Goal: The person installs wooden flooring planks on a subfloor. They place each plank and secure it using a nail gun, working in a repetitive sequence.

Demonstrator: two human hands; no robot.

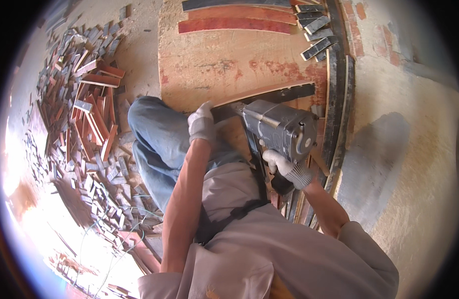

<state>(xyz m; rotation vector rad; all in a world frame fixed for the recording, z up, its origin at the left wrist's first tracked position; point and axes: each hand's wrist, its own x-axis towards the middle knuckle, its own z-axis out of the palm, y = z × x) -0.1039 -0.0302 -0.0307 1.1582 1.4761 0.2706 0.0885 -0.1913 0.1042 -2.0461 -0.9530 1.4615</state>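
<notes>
My left hand [201, 122], in a white knit glove, grips the left end of a dark, gently curved wooden strip [290, 93] with a pale upper edge. The strip lies across the board in front of me. Another white glove covers my right hand [287, 168], which is closed round the handle of a dark grey nail gun [278, 128]. The gun's nose rests at or just above the strip, to the right of my left hand; I cannot tell if they touch. A long dark magazine slants down from the nose toward my lap.
Curved red and dark strips [234, 26] lie at the far end of the plywood board [189, 60]. Small dark blocks [317, 47] are stacked at its far right, beside long dark battens [334, 114]. A big heap of wood offcuts [92, 114] spreads on the left floor.
</notes>
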